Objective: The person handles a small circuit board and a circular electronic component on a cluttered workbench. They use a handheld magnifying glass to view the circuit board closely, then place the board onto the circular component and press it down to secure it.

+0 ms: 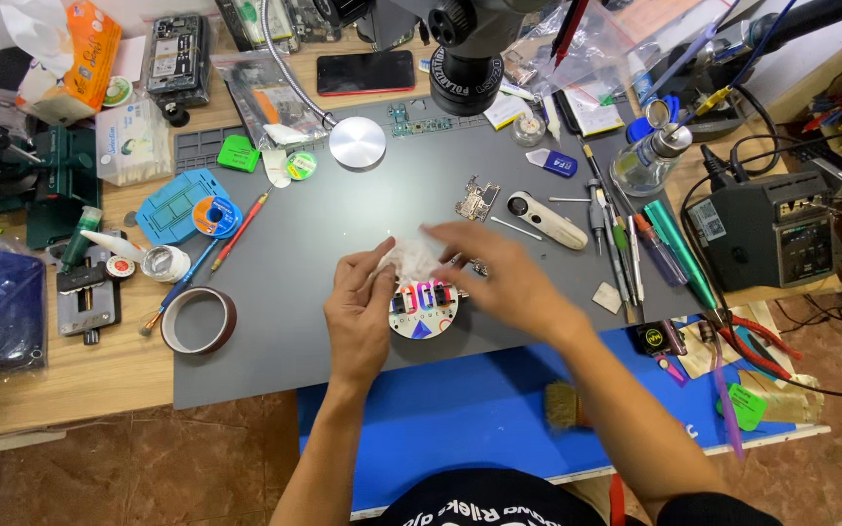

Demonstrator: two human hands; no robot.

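My left hand (360, 307) and my right hand (495, 273) meet over the grey work mat (343, 209). Both pinch a crumpled white tissue (409, 255) held between them. Just below the tissue sits a small round holder (424, 310) with pink, blue and red clips on it; my left hand rests against its left side. My right hand is blurred.
A microscope head (467, 58) hangs over the mat's far side. A roll of brown tape (198, 319), a solder spool (215, 215) and a vise (87, 297) lie left. Screwdrivers and tweezers (621, 239), a liquid bottle (649, 156) and a soldering station (770, 229) stand right.
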